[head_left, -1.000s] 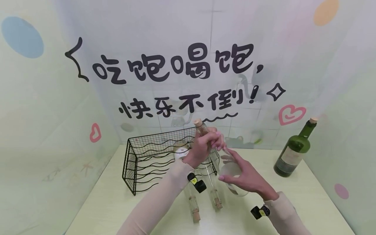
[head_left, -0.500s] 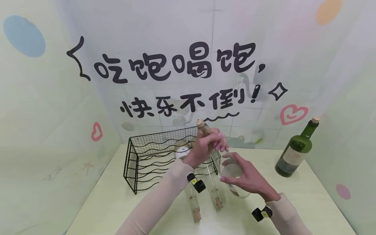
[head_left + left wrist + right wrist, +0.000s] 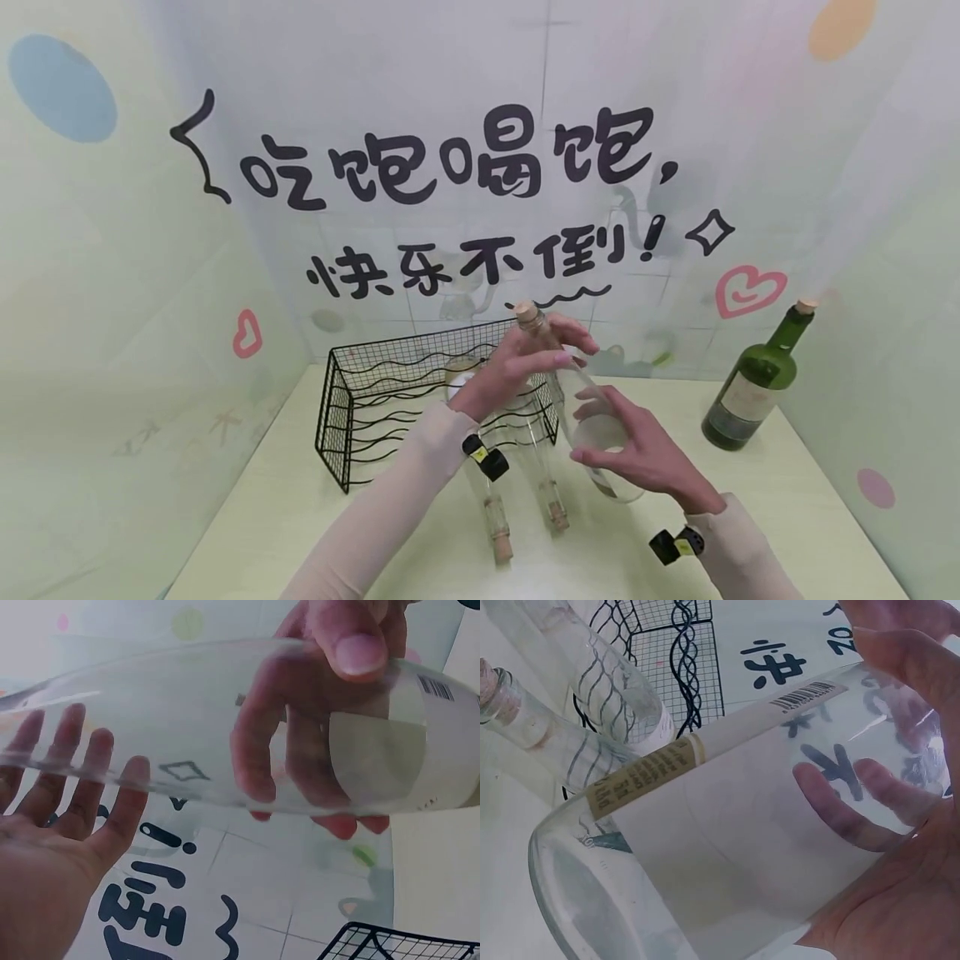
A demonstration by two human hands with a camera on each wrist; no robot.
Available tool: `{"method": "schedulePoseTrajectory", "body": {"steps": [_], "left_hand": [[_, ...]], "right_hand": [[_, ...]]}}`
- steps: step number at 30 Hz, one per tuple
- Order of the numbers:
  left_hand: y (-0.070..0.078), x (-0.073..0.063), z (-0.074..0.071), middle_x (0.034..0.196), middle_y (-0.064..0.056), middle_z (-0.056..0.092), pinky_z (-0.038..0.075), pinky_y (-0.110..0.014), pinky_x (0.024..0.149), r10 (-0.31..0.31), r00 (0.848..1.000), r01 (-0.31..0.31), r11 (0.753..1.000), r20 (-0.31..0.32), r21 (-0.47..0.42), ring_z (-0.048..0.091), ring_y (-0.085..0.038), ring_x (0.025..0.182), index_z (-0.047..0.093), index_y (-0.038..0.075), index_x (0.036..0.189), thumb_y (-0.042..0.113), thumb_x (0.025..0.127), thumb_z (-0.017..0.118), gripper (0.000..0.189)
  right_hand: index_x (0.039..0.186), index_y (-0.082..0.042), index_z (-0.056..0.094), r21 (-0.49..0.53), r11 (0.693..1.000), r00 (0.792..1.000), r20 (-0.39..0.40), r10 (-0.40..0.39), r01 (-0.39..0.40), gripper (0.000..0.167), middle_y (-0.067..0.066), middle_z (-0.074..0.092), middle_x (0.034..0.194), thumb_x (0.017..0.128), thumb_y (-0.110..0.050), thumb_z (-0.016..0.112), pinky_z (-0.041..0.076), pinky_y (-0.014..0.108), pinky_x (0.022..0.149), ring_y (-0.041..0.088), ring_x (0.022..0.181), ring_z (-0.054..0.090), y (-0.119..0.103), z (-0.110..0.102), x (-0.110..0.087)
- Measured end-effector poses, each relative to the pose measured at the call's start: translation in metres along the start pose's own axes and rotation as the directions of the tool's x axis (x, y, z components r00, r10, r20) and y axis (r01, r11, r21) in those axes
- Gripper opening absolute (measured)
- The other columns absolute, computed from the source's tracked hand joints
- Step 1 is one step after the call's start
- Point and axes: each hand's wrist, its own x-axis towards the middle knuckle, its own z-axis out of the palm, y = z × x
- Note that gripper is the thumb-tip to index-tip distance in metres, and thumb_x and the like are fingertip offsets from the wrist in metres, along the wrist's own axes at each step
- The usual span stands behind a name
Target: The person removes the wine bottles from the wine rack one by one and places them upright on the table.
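A clear glass bottle (image 3: 568, 385) with a cork (image 3: 527, 312) in its neck is held tilted in the air, neck up and to the left. My right hand (image 3: 647, 450) grips its body, thumb on the near side and fingers round the far side. At the neck, my left hand (image 3: 513, 367) has its fingers extended. In the left wrist view those straight fingers (image 3: 90, 784) lie behind the glass; whether they touch it I cannot tell. A pale label (image 3: 727, 847) with a barcode covers part of the bottle in the right wrist view.
Behind my left arm a black wire rack (image 3: 408, 350) stands on the pale table (image 3: 247, 517). Two clear corked bottles lie in it, their corks (image 3: 502, 546) pointing toward me. A green wine bottle (image 3: 750, 383) stands upright at the right. A printed curtain (image 3: 450, 75) closes the back.
My left hand has loosened from the neck, its fingers straightening where they were curled. The bottle has shifted slightly right, still in my right hand.
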Motion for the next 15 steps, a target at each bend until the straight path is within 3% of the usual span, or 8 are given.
{"method": "schedulePoseTrajectory", "body": {"steps": [2,6,10,15], "left_hand": [[0.001,-0.002,-0.004,0.131,-0.04,0.056,0.054,-0.049,0.104,-0.047,0.999,0.047,0.999,0.018,0.005,0.063,-0.031,0.123,0.049,-0.015,0.133,0.016,0.091,0.061,0.055],[0.004,-0.006,-0.01,0.143,-0.03,0.054,0.049,-0.047,0.111,-0.125,0.992,0.124,0.992,0.033,0.013,0.056,-0.034,0.135,0.045,-0.005,0.146,0.023,0.09,0.067,0.066],[0.007,-0.012,-0.016,0.145,-0.023,0.055,0.046,-0.051,0.114,-0.137,0.99,0.135,0.989,0.022,0.058,0.054,-0.027,0.138,0.047,0.002,0.148,0.024,0.093,0.071,0.064],[0.011,-0.022,-0.027,0.149,-0.015,0.055,0.041,-0.055,0.117,-0.145,0.989,0.147,0.97,-0.027,0.191,0.053,-0.027,0.14,0.049,0.005,0.148,0.019,0.096,0.071,0.058]], "right_hand": [[0.139,-0.022,0.052,0.004,1.0,1.0,-0.008,0.003,-0.003,0.064,0.005,0.072,0.118,0.084,-0.029,0.085,0.058,0.029,0.074,0.011,0.091,0.069,0.0,-0.003,-0.001],[0.138,-0.027,0.052,0.023,1.0,0.999,-0.031,0.013,-0.012,0.063,0.005,0.072,0.117,0.084,-0.026,0.085,0.057,0.028,0.073,0.013,0.089,0.069,0.0,-0.009,-0.002],[0.137,-0.028,0.053,0.037,0.999,0.998,-0.054,0.035,-0.033,0.061,0.004,0.071,0.119,0.085,-0.025,0.085,0.057,0.029,0.074,0.017,0.093,0.069,-0.001,-0.014,-0.004],[0.137,-0.025,0.052,0.042,0.996,0.993,-0.082,0.08,-0.076,0.062,0.005,0.07,0.122,0.085,-0.024,0.085,0.057,0.031,0.075,0.023,0.097,0.068,-0.002,-0.021,-0.008]]}}
